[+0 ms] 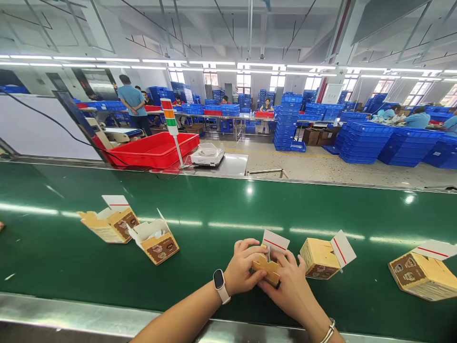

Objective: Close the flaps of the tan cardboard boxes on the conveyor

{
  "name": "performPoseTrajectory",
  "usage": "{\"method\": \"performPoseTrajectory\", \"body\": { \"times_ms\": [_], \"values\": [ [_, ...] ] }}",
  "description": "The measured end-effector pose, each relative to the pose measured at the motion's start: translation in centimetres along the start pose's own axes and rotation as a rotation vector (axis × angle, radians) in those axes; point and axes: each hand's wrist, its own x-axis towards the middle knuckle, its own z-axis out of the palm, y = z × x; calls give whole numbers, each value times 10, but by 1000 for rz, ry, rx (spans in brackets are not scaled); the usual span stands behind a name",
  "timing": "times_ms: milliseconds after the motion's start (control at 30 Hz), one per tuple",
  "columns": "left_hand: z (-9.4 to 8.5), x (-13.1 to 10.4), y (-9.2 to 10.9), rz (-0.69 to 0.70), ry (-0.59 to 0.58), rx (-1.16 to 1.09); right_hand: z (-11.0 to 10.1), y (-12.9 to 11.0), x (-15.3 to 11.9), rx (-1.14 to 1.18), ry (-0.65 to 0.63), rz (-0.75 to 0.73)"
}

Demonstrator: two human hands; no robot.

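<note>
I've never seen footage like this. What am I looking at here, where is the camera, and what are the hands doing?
There is one view, from a camera worn on a person's head, looking forward and down. No robot: both bare hands work at a green conveyor belt. The left hand, with a watch on its wrist, and the right hand together hold a small cardboard box with a white flap up. Four similar open boxes lie on the belt: two to the left, two to the right. Beyond the belt stand a red tray, a scale, stacked blue crates and other workers.

strip lights [117, 60], speckled floor [321, 164], blue crates [360, 140] (stacked high)
</note>
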Motion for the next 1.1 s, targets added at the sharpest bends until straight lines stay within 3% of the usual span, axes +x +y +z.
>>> {"method": "performPoseTrajectory", "body": {
  "times_ms": [267,333,400,533,600,700,833,967,1033,1100],
  "values": [
    [12,13,0,-27,-160,-64,-18,23,17,65,-221,-79],
    [16,14,-1,-17,-145,-76,-18,27,18,70,-199,-69],
    [22,15,0,-5,-118,-86,-14,31,11,129,-68,-81],
    [33,20,7,0,-122,-77,4,38,-18,288,383,-60],
    [37,26,12,3,-144,-59,11,39,-30,323,523,76],
    [45,36,19,-29,-197,-55,16,37,-36,438,574,377],
    [63,41,24,-200,-154,-271,16,39,-27,747,668,806],
    [81,45,29,-560,148,-621,13,48,-20,922,640,928],
    [84,52,31,-787,102,-778,9,52,-20,1000,620,980],
    [85,62,33,-930,-76,-903,2,53,-22,1092,601,1051]
  ]
}}
